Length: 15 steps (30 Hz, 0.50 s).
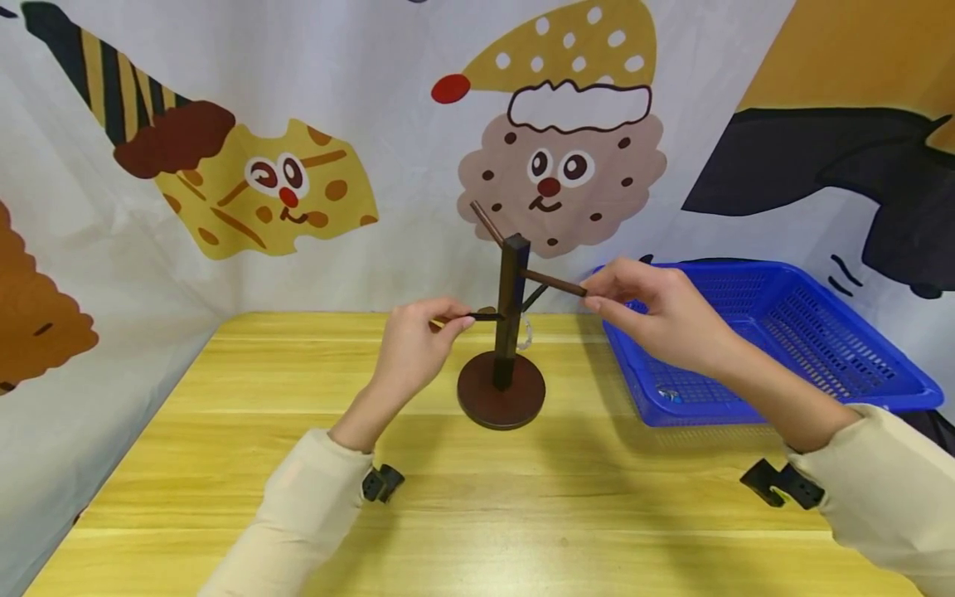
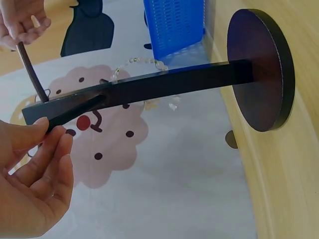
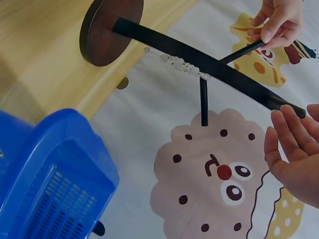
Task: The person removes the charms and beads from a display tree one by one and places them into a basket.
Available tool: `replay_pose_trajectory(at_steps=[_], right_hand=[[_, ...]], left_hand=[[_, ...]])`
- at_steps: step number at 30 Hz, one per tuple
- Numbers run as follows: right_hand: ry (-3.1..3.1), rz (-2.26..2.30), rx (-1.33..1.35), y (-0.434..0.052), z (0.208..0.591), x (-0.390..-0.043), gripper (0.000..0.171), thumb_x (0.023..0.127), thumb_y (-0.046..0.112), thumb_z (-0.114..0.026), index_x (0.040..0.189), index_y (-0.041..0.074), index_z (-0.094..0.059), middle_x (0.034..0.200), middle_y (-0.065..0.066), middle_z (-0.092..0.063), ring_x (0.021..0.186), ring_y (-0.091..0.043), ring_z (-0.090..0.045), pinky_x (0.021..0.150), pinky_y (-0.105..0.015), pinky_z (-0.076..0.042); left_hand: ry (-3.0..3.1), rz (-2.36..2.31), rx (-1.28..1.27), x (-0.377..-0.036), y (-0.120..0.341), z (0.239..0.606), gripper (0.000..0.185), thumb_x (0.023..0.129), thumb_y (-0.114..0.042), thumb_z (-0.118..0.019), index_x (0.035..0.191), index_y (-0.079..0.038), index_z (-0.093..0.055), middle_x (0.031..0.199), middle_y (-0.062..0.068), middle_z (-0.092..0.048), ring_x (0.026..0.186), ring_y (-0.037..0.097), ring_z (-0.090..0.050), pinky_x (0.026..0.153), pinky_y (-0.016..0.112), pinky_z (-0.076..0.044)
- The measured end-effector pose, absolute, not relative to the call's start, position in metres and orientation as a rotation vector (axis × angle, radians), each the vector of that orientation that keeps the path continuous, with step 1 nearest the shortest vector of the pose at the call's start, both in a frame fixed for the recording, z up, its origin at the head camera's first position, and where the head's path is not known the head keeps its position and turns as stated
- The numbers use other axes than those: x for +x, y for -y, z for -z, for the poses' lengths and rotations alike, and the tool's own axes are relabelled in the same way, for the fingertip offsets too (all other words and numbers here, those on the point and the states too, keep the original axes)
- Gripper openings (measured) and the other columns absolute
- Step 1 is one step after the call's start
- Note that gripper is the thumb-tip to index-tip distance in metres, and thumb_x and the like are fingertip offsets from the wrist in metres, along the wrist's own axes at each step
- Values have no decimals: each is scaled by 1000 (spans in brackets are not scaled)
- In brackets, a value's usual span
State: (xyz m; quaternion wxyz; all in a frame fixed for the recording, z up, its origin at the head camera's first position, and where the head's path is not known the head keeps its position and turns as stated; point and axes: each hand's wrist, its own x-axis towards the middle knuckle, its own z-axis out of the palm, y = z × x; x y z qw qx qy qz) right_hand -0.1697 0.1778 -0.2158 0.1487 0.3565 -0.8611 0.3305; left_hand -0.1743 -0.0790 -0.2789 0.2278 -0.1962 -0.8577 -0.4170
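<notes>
A dark brown wooden stand [image 1: 510,290] with a round base [image 1: 501,398] and several side pegs stands upright on the table. My left hand [image 1: 418,340] pinches the tip of its left peg [image 1: 488,317] between thumb and fingers. On the other side, my right hand [image 1: 660,315] holds the end of the upper right peg [image 1: 555,283] with its fingertips. A clear beaded bracelet [image 3: 179,63] hangs from a rear peg [image 3: 204,102], partly hidden behind the post in the head view. Another peg [image 1: 487,222] slants up and back near the top.
A blue perforated plastic basket [image 1: 645,385] stands at the right of the wooden table [image 1: 298,448], with a small shiny item [image 1: 669,395] inside. Behind the table hangs a white cloth [image 1: 418,166] printed with cartoon food.
</notes>
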Motion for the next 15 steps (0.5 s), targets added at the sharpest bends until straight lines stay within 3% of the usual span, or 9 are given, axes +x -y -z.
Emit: replay_pose_trajectory(at_steps=[7, 15], right_hand=[[2468, -974, 1060, -171, 216, -166, 12, 85, 0, -62, 91, 10, -66, 82, 9, -62, 73, -8, -58, 69, -18, -46], [2408, -987, 1174, -165, 218, -163, 12, 84, -3, -62, 91, 6, -65, 82, 6, -62, 72, -6, -57, 63, -21, -45]], left_hand=[[2368, 1151, -512, -179, 83, 281, 9, 84, -8, -66, 86, -2, -72, 83, 8, -69, 74, 20, -64, 62, 31, -51], [2375, 1148, -486, -180, 87, 280, 11, 85, -8, -65, 89, -2, -73, 86, 9, -69, 75, 20, -64, 62, 32, -52]])
